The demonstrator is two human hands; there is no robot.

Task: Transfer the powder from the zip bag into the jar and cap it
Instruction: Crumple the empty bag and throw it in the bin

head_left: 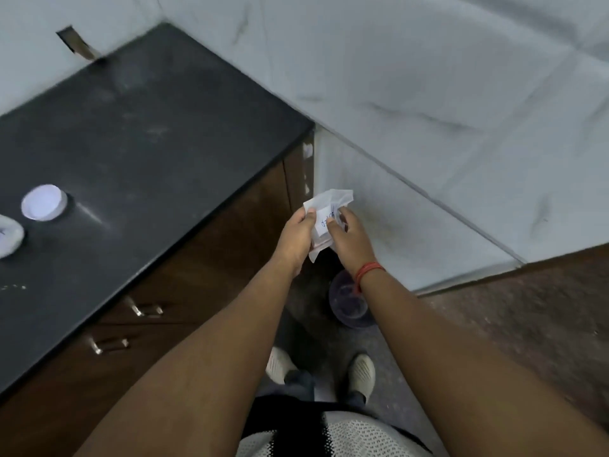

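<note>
Both hands are out in front of the body, past the edge of the counter, and they share one thing: the bag (329, 211). The left hand (296, 237) grips its left side, thumb curled over the front; the right hand (349, 239) pinches the right side, fingers bent onto the plastic. The bag sits right between the two hands, crumpled and white, its top corner sticking up above the fingertips, a strip with a reddish line showing near the bottom. There is blue handwriting on the front, too blurred to read. A red thread band (369, 271) circles the right wrist.

Straight below the hands, down on the floor, stands a round clear tub (351, 303), partly hidden by the right forearm. Further down, two pale shoes (362, 374) point forward on the speckled floor.

Off to the left, well apart from the hands, the dark counter (148, 133) carries a white round cap (43, 202) lying near its left edge, and just beside it, cut off by the frame, a white rounded thing (10, 239) that I cannot identify. Brown drawers with metal handles (145, 310) run under the counter. Pale marbled tiles (428, 94) cover the wall behind.
</note>
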